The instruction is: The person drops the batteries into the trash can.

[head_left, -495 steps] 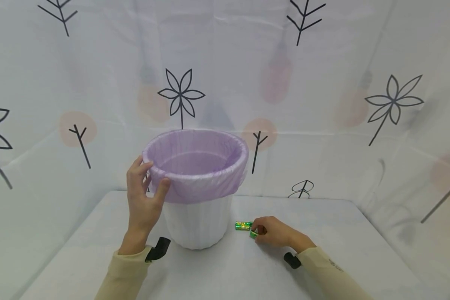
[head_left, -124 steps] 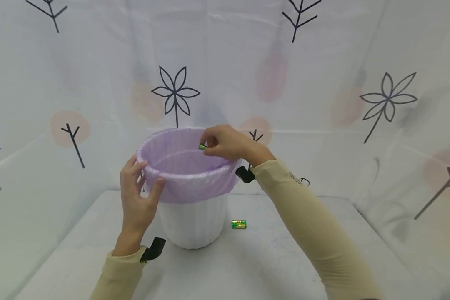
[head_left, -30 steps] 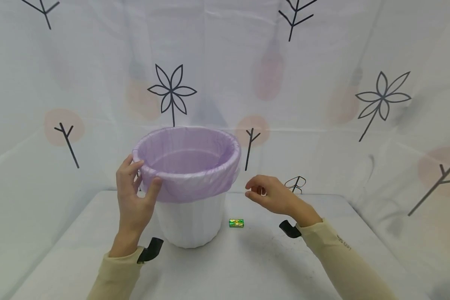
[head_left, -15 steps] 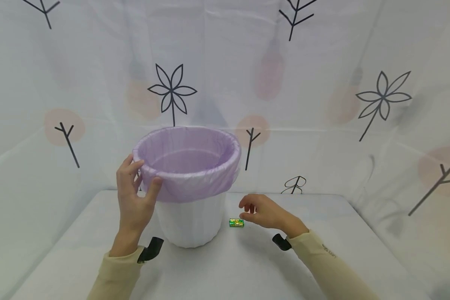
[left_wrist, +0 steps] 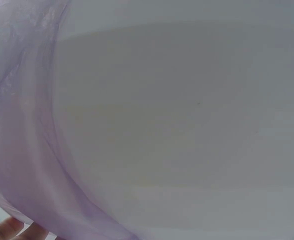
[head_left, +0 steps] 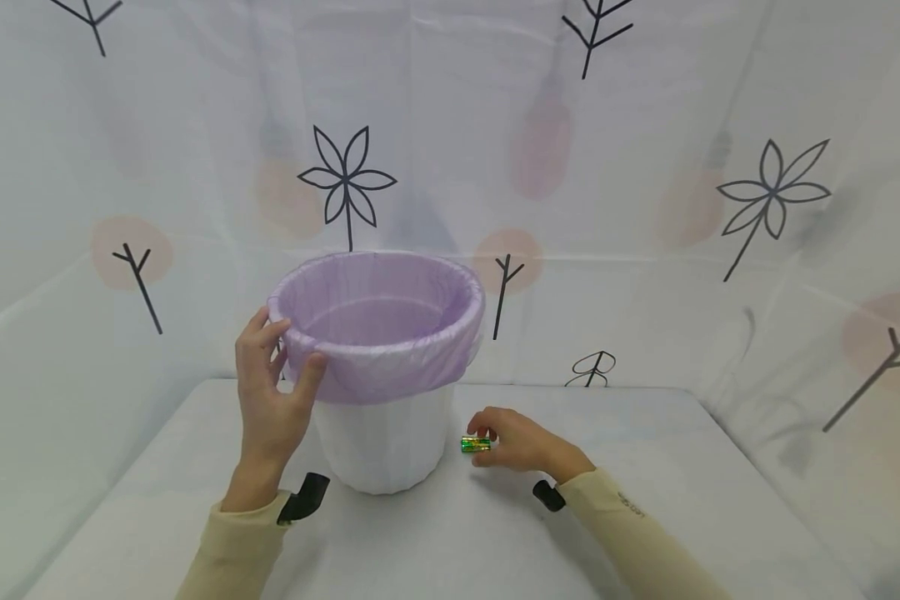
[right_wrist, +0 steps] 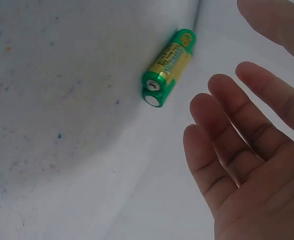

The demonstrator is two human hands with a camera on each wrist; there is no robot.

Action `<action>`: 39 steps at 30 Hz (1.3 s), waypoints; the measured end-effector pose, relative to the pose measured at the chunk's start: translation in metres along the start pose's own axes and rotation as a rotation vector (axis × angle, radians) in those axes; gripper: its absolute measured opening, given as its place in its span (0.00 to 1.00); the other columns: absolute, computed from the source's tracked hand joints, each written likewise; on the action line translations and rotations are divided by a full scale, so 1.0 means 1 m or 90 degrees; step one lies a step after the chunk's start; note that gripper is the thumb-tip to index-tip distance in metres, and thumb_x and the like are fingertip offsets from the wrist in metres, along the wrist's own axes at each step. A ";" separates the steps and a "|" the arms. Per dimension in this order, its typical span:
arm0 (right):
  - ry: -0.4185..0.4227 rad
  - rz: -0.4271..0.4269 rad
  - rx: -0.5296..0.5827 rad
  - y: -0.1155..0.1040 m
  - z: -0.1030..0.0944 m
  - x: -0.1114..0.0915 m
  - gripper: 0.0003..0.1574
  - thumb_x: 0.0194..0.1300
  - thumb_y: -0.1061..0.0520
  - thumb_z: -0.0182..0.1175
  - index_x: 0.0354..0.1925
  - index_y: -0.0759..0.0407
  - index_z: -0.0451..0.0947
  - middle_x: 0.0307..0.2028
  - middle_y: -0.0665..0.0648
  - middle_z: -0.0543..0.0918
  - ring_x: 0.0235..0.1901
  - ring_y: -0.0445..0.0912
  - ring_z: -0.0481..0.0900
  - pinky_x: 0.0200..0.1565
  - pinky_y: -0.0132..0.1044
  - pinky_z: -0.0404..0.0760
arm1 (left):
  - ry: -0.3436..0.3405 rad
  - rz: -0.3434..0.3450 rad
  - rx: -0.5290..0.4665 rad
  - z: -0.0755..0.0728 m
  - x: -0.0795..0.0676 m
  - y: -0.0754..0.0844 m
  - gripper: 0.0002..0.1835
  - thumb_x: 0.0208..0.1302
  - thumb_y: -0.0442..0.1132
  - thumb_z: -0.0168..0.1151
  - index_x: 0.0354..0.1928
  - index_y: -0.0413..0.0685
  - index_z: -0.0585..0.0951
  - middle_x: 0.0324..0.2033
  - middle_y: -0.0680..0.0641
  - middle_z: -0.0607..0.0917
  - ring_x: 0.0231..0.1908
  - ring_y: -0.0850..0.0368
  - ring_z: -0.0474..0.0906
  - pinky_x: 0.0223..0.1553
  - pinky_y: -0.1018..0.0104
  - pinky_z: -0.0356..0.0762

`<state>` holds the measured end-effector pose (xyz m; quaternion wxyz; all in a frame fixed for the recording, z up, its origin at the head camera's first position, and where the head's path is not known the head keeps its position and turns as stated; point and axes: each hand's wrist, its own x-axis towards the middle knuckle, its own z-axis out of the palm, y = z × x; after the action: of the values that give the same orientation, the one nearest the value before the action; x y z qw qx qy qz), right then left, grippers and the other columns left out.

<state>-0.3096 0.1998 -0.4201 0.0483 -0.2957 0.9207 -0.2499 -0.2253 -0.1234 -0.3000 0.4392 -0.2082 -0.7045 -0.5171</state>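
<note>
A white trash can (head_left: 382,442) stands upright on the table, a purple plastic liner (head_left: 375,375) folded over its rim. My left hand (head_left: 273,408) holds its near left side, fingers at the rim and thumb against the liner; in the left wrist view only a few fingertips (left_wrist: 31,232) show at the lower left. Right of the can lies a pair of green and gold batteries (head_left: 475,445), side by side. Around their right end hovers my right hand (head_left: 516,442), thumb and fingers apart. The right wrist view shows a gap between its fingers and the batteries (right_wrist: 168,65).
The white table (head_left: 645,500) reaches back to a pale hanging cloth (head_left: 630,275) printed with flowers and branches. Small coloured specks mark the tabletop in the right wrist view. A black wrist camera (head_left: 303,498) sits at the left sleeve cuff, another (head_left: 548,496) at the right.
Some seconds ago my right hand held a battery over the trash can; then it came away with nothing in it. Over the last second it has moved down and left to the batteries. Left hand stays.
</note>
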 end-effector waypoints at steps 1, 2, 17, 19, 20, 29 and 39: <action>-0.002 0.003 -0.001 0.001 0.001 0.001 0.25 0.55 0.48 0.69 0.49 0.54 0.77 0.41 0.50 0.78 0.42 0.48 0.74 0.43 0.42 0.75 | 0.000 0.001 0.000 0.000 0.000 0.000 0.26 0.59 0.29 0.62 0.57 0.29 0.65 0.64 0.32 0.61 0.63 0.47 0.63 0.61 0.41 0.65; -0.003 0.005 0.000 0.001 0.002 0.001 0.25 0.54 0.48 0.69 0.50 0.54 0.77 0.41 0.50 0.78 0.42 0.48 0.74 0.44 0.42 0.75 | 0.000 0.000 0.002 0.000 0.000 -0.001 0.26 0.58 0.28 0.62 0.57 0.28 0.65 0.64 0.31 0.60 0.63 0.48 0.63 0.61 0.41 0.65; -0.011 0.006 -0.050 0.007 0.013 0.009 0.21 0.53 0.49 0.70 0.46 0.51 0.78 0.38 0.45 0.77 0.40 0.42 0.74 0.45 0.40 0.75 | 0.000 0.005 -0.006 0.001 -0.001 0.000 0.26 0.60 0.31 0.62 0.59 0.33 0.66 0.65 0.36 0.61 0.63 0.47 0.62 0.60 0.39 0.64; -0.012 0.002 -0.052 0.007 0.013 0.009 0.21 0.53 0.49 0.70 0.45 0.51 0.78 0.37 0.45 0.77 0.39 0.43 0.74 0.45 0.40 0.75 | 0.000 0.006 -0.007 0.001 -0.001 -0.001 0.27 0.60 0.32 0.62 0.59 0.33 0.66 0.65 0.36 0.61 0.63 0.46 0.62 0.60 0.39 0.64; -0.011 -0.001 -0.054 0.008 0.013 0.009 0.21 0.53 0.49 0.70 0.45 0.51 0.78 0.37 0.45 0.77 0.39 0.43 0.74 0.44 0.40 0.75 | 0.000 0.006 -0.007 0.001 -0.001 -0.001 0.27 0.60 0.32 0.62 0.59 0.33 0.66 0.65 0.36 0.61 0.63 0.46 0.62 0.60 0.39 0.64; -0.042 -0.016 -0.006 0.010 0.019 0.009 0.17 0.54 0.56 0.70 0.42 0.52 0.77 0.34 0.46 0.76 0.35 0.40 0.72 0.39 0.34 0.75 | -0.007 -0.006 0.000 0.000 -0.001 0.001 0.27 0.59 0.30 0.62 0.59 0.30 0.65 0.66 0.34 0.60 0.63 0.47 0.62 0.60 0.39 0.64; -0.042 -0.008 0.020 0.008 0.027 0.011 0.15 0.56 0.57 0.68 0.43 0.51 0.77 0.32 0.44 0.77 0.33 0.38 0.73 0.37 0.32 0.76 | -0.005 -0.002 -0.005 0.000 0.000 0.002 0.26 0.59 0.30 0.62 0.58 0.31 0.65 0.65 0.34 0.60 0.63 0.47 0.62 0.60 0.39 0.64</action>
<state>-0.3162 0.1875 -0.4469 0.0817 -0.3091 0.9127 -0.2544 -0.2236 -0.1224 -0.2991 0.4352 -0.2108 -0.7043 -0.5198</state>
